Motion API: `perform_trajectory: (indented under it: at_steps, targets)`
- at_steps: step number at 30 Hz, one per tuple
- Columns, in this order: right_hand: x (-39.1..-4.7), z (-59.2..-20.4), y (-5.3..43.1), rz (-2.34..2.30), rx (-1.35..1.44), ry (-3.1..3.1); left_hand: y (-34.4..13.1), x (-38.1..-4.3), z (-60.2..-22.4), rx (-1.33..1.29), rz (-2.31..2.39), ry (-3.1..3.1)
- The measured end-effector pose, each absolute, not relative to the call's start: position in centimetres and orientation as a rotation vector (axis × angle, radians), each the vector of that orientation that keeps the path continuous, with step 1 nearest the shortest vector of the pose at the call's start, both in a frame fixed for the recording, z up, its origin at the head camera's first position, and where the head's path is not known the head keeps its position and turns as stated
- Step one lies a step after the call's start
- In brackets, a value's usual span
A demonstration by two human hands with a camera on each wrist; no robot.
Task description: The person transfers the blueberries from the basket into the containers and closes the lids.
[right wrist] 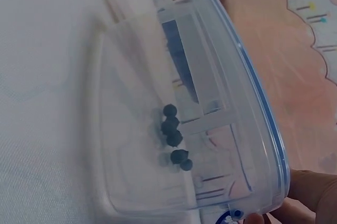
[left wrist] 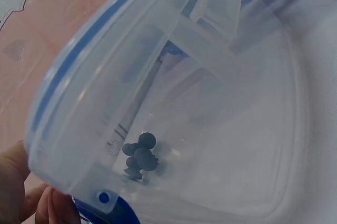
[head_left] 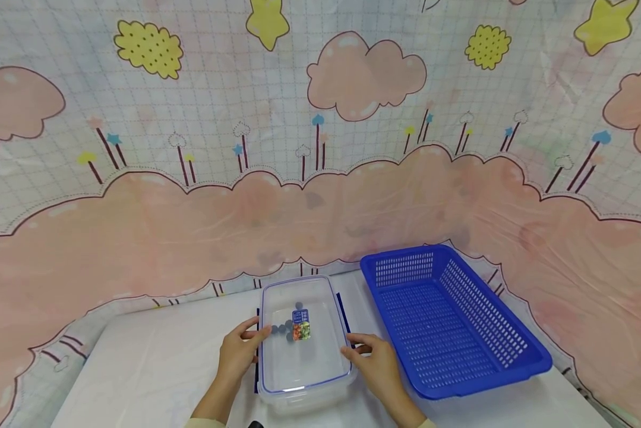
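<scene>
A clear plastic food container (head_left: 306, 404) stands on the white table, with a clear blue-edged lid (head_left: 299, 371) on it. Several dark blueberries (left wrist: 142, 155) lie inside, seen through its wall in both wrist views. My left hand (head_left: 237, 351) pinches the lid's left edge, thumb on top and fingers lower, beside a blue side latch (left wrist: 113, 211). On the opposite edge my right hand (head_left: 373, 359) pinches the lid beside the right blue latch (head_left: 343, 309). That hand's fingertips are partly hidden. A printed label (head_left: 301, 325) is on the lid.
An empty blue plastic basket (head_left: 432, 321) with slotted walls stands right of the container, close to my right hand. The white table (head_left: 154, 362) extends to the left. A patterned cloth (head_left: 299, 220) hangs behind and around the table. A small black object (head_left: 255, 424) shows at the bottom edge.
</scene>
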State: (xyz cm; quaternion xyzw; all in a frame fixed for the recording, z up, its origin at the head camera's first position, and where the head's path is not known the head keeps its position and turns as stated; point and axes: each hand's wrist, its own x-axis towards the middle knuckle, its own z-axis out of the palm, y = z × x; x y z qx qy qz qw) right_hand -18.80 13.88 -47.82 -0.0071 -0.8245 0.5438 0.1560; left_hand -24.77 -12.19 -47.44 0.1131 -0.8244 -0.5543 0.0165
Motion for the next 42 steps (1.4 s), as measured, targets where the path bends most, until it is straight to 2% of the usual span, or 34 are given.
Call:
perform_trajectory:
  at_steps: [26, 37, 42]
  targets:
    - [-19.0, -47.9, 14.7, 1.572, 0.052, -2.432, -11.7, -24.2, -47.9, 0.387, -1.795, -2.487]
    - [-19.3, -48.5, 14.4, 1.673, -0.044, -2.419, -12.4, -23.5, -48.6, 0.368, -1.703, -2.556]
    - [-19.8, -48.4, 14.2, 1.771, -0.123, -2.502, -12.7, -22.9, -49.3, 0.384, -1.819, -2.573]
